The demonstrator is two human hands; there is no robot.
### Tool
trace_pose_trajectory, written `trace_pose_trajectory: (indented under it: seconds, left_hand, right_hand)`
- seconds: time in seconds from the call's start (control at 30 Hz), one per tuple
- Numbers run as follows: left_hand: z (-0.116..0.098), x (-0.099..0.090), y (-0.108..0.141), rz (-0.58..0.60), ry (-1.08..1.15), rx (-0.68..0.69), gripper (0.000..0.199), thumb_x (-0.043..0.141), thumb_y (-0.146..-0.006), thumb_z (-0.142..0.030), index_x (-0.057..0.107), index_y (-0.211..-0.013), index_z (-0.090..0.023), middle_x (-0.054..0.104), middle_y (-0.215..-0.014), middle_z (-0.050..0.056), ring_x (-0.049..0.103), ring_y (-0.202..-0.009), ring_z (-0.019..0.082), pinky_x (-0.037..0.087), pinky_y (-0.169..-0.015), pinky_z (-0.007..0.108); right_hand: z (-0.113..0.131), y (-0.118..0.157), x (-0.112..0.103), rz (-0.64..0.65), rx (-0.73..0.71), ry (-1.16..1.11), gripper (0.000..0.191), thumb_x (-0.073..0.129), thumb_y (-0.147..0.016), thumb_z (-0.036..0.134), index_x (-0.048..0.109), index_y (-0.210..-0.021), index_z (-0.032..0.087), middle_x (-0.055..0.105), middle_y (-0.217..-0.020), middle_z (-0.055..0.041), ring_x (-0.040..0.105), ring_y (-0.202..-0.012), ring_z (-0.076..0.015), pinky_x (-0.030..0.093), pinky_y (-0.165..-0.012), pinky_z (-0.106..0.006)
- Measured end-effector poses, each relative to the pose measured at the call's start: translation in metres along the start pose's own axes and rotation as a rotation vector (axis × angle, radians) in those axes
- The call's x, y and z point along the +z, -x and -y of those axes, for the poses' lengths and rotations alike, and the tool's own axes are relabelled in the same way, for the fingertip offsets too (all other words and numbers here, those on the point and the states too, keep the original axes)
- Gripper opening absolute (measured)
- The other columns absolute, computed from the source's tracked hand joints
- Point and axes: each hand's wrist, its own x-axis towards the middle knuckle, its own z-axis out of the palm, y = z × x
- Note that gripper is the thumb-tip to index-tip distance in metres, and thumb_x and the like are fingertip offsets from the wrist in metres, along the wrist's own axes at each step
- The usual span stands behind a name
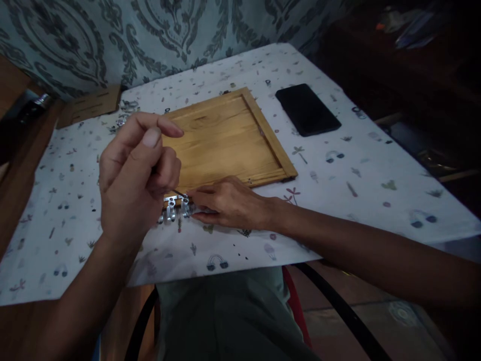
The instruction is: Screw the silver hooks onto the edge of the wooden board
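Left hand (131, 180) up high, fingers curled, index finger (165, 124) crooked loosely above the thumb (145, 150); right hand (229, 203) lies low, palm down (quite the contrast!), its forearm (356, 245) stretching in from the right.

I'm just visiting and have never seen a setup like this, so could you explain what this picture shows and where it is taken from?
There is no machine at work here: a person is using two bare hands. The one picture comes from a camera worn on the head, looking forward and down.

A table covered by a white patterned cloth holds a framed wooden panel. Beyond its right side lies a flat black object, apparently a phone; at the far left is a piece of cardboard.

The left hand grips a thin dark tool, mostly hidden by the fingers, its tip near some shiny metal fittings at the panel's near edge. The right hand rests there too, fingers at the fittings; its exact hold is unclear.
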Motion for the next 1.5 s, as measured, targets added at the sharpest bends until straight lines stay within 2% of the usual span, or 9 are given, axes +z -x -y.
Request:
trace_pose_trajectory:
  seconds: [0.2, 0.43, 0.5, 0.6, 0.7, 0.77, 1.03, 1.27, 1.5]
  left_hand:
    - [-0.001, -0.009, -0.011, 0.17, 0.106, -0.09, 0.014, 0.056, -0.086, -0.015, 0.068, -0.09, -0.011, 0.019, -0.043, -0.009, 0.014, -0.031, 0.003, 0.016, -0.034, 0.02]
    - [-0.003, -0.018, -0.013, 0.472, 0.05, -0.154, 0.019, 0.059, -0.086, -0.024, 0.07, -0.099, -0.018, 0.026, -0.04, -0.008, 0.019, -0.029, 0.005, 0.02, -0.033, 0.022]
    - [-0.002, -0.016, -0.01, 0.397, -0.035, -0.105, 0.018, 0.059, -0.086, -0.026, 0.07, -0.098, -0.018, 0.032, -0.043, -0.005, 0.026, -0.033, 0.008, 0.022, -0.035, 0.025]
    - [-0.001, -0.01, -0.004, 0.124, -0.145, -0.014, 0.017, 0.056, -0.089, -0.028, 0.07, -0.09, -0.017, 0.043, -0.053, 0.001, 0.04, -0.047, 0.013, 0.032, -0.044, 0.029]
    - [-0.001, -0.002, 0.0, -0.129, -0.135, -0.036, 0.024, 0.047, -0.094, -0.025, 0.067, -0.082, -0.019, 0.041, -0.055, 0.001, 0.037, -0.051, 0.012, 0.031, -0.047, 0.027]
    - [-0.001, 0.002, 0.001, -0.203, -0.105, -0.059, 0.03, 0.041, -0.097, -0.024, 0.064, -0.079, -0.018, 0.034, -0.052, -0.001, 0.031, -0.047, 0.01, 0.024, -0.044, 0.026]
    - [0.002, 0.004, -0.001, -0.027, -0.071, -0.023, 0.032, 0.036, -0.097, -0.022, 0.062, -0.08, -0.015, 0.026, -0.042, -0.005, 0.02, -0.036, 0.008, 0.016, -0.038, 0.025]
    - [0.003, 0.001, -0.004, 0.051, -0.031, -0.002, 0.02, 0.054, -0.09, -0.029, 0.064, -0.081, -0.015, 0.025, -0.041, -0.007, 0.018, -0.035, 0.007, 0.015, -0.037, 0.025]
    - [0.0, 0.005, 0.002, -0.028, -0.063, -0.016, 0.017, 0.051, -0.091, -0.021, 0.063, -0.079, -0.017, 0.028, -0.042, -0.006, 0.022, -0.036, 0.007, 0.016, -0.039, 0.026]
  right_hand:
    - [0.0, 0.001, 0.0, -0.012, 0.005, 0.018, 0.02, 0.058, -0.091, 0.033, 0.062, -0.099, 0.014, 0.066, -0.081, -0.0027, 0.052, -0.063, -0.0131, 0.022, -0.053, -0.028]
    - [-0.001, 0.001, 0.003, -0.023, -0.002, 0.005, 0.022, 0.057, -0.092, 0.033, 0.064, -0.099, 0.013, 0.069, -0.088, -0.0045, 0.055, -0.066, -0.014, 0.024, -0.054, -0.029]
    - [-0.001, 0.001, 0.003, -0.029, 0.002, 0.005, 0.021, 0.058, -0.091, 0.033, 0.064, -0.099, 0.014, 0.069, -0.088, -0.004, 0.055, -0.066, -0.0137, 0.024, -0.054, -0.028]
    - [-0.001, 0.001, 0.002, -0.02, -0.001, -0.004, 0.019, 0.058, -0.091, 0.033, 0.063, -0.097, 0.015, 0.068, -0.086, -0.0033, 0.054, -0.065, -0.0133, 0.024, -0.054, -0.028]
    - [-0.001, 0.001, 0.001, -0.007, 0.001, -0.013, 0.021, 0.058, -0.091, 0.034, 0.063, -0.097, 0.014, 0.067, -0.081, -0.0033, 0.053, -0.063, -0.0133, 0.023, -0.053, -0.027]
    - [-0.001, 0.001, 0.001, -0.008, 0.002, -0.016, 0.021, 0.058, -0.091, 0.033, 0.063, -0.098, 0.014, 0.067, -0.083, -0.0039, 0.053, -0.063, -0.0133, 0.022, -0.053, -0.027]
    - [-0.001, 0.0, 0.002, -0.011, 0.0, 0.004, 0.021, 0.057, -0.092, 0.034, 0.063, -0.096, 0.015, 0.065, -0.076, -0.0012, 0.051, -0.06, -0.0126, 0.021, -0.053, -0.028]
    - [-0.001, 0.001, 0.003, -0.032, -0.015, 0.0, 0.019, 0.058, -0.091, 0.033, 0.063, -0.094, 0.015, 0.065, -0.079, -0.0018, 0.051, -0.061, -0.0123, 0.022, -0.053, -0.028]
    - [-0.001, 0.0, 0.002, -0.02, -0.005, 0.007, 0.02, 0.058, -0.091, 0.033, 0.062, -0.096, 0.015, 0.065, -0.079, -0.0018, 0.051, -0.061, -0.0123, 0.021, -0.053, -0.027]
